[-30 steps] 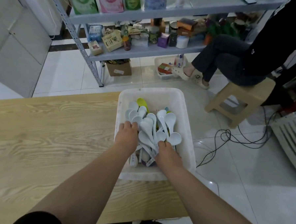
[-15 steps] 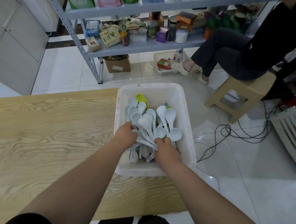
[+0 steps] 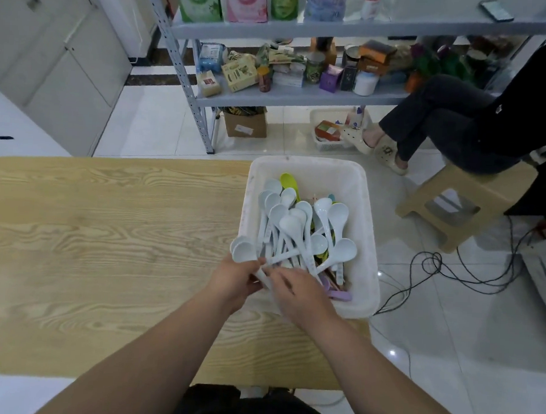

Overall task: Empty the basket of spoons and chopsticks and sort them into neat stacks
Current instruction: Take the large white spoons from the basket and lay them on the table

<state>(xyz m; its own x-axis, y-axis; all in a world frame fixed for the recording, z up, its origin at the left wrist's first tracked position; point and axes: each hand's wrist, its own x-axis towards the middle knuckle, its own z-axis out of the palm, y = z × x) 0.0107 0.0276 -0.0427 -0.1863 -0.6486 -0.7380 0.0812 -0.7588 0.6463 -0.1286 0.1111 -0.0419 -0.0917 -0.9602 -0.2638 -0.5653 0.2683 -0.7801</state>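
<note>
Spoons (image 3: 243, 251) had come up over the basket (image 3: 369, 243) rim in your closed left hand (image 3: 234, 279), your right hand (image 3: 295, 292) pinching their handles, so emptying was underway.

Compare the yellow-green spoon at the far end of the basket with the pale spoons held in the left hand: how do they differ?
The yellow-green spoon lies untouched in the white basket, half buried; the held pale spoons are nested together, bowls over the basket's left rim, gripped by the left hand. Colours differ: bright yellow-green against pale blue-white. Both look like plastic soup spoons.
</note>
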